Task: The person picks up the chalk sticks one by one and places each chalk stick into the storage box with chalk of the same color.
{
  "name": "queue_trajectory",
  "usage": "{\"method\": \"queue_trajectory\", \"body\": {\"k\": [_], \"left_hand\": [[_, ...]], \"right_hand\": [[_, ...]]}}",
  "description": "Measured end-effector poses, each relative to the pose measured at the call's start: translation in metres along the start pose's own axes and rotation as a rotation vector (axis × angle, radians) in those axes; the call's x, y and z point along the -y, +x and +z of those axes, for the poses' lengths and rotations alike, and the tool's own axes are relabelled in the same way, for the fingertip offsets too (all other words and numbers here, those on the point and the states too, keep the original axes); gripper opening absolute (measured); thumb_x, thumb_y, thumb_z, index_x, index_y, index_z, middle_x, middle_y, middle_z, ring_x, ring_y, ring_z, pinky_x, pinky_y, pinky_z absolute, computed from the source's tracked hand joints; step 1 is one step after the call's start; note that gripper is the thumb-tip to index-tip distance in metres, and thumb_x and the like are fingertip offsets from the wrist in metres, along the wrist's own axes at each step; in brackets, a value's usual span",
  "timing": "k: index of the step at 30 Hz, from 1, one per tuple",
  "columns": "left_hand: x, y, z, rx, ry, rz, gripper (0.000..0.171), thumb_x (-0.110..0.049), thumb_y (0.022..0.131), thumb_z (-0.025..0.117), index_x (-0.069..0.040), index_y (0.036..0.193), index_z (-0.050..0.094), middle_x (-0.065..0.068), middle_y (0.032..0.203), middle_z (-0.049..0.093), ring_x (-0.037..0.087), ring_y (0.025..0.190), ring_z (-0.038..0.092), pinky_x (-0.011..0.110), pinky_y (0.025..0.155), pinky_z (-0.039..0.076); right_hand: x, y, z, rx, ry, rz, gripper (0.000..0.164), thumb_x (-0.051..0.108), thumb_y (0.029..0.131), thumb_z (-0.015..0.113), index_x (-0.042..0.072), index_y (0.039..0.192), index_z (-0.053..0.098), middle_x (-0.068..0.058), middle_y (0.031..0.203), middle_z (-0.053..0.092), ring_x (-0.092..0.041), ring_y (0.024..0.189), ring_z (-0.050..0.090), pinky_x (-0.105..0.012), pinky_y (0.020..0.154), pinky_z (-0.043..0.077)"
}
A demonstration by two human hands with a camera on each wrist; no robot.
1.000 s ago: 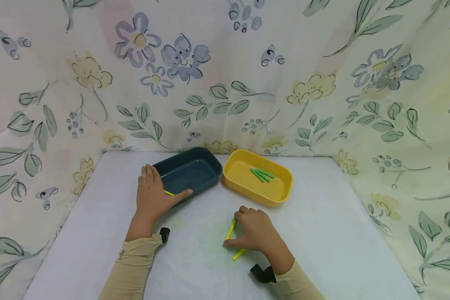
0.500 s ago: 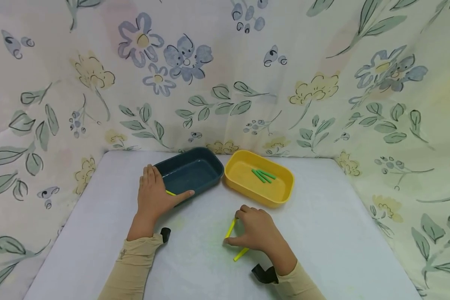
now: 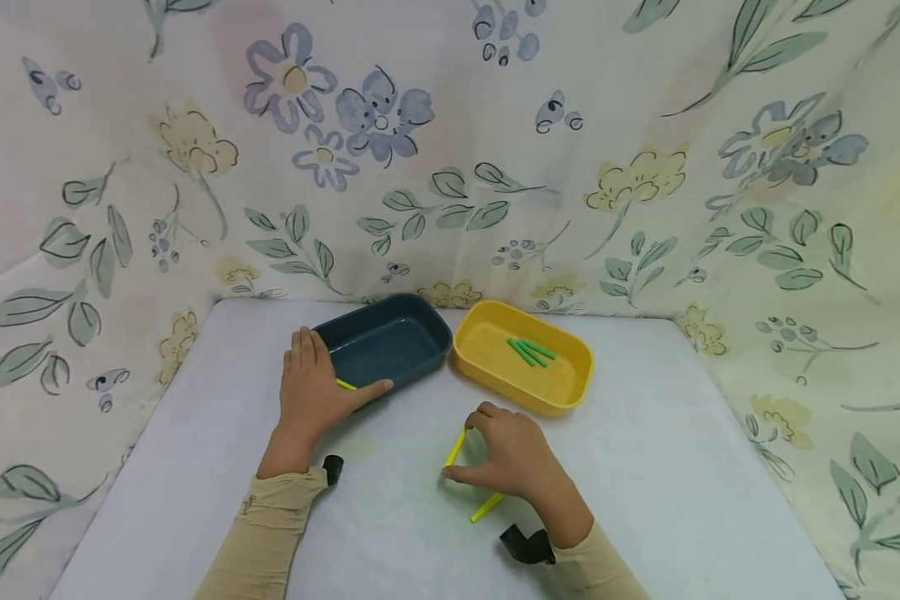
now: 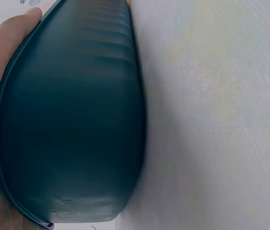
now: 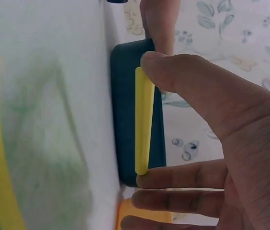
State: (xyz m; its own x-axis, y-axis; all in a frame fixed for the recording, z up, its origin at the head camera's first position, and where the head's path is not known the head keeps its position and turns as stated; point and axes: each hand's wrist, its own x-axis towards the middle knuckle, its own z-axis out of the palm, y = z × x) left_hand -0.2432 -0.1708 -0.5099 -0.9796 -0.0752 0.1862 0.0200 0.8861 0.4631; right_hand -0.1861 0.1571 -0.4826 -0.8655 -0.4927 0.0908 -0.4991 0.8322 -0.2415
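My right hand pinches a slim yellow stick end to end, thumb at one tip and index finger at the other. In the right wrist view it hangs above the white table. Below that hand lies a second yellow stick, partly hidden by it. My left hand rests on the left end of a dark teal tray, fingers straight and thumb stretched along the near rim. Inside this tray, beside the thumb, a yellow stick shows in part; the left hand covers the rest.
To the right of the teal tray stands a yellow tray, close against its corner. Several short green sticks lie in it. The white table ends at a floral cloth at the back and sides.
My right hand has lifted slightly with the yellow stick, moving a little away from the stick on the table. The left hand stays on the teal tray. The head view has shifted slightly.
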Motion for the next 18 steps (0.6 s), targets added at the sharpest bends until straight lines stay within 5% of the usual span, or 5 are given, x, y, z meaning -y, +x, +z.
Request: {"method": "queue_trajectory", "body": {"k": [18], "left_hand": [[-0.002,0.000,-0.001,0.028,0.018,-0.012,0.157,-0.099,0.070,0.062,0.012,0.165,0.004,0.032,0.175,-0.004,0.049,0.164,0.000,0.067,0.131,0.005]], "right_hand": [[0.006,0.014,-0.017,-0.213,0.088,-0.011,0.070,0.070,0.076,0.086,0.019,0.123,0.074,0.007,0.109,0.069,-0.013,0.088,0.068,-0.027,0.074,0.057]]}}
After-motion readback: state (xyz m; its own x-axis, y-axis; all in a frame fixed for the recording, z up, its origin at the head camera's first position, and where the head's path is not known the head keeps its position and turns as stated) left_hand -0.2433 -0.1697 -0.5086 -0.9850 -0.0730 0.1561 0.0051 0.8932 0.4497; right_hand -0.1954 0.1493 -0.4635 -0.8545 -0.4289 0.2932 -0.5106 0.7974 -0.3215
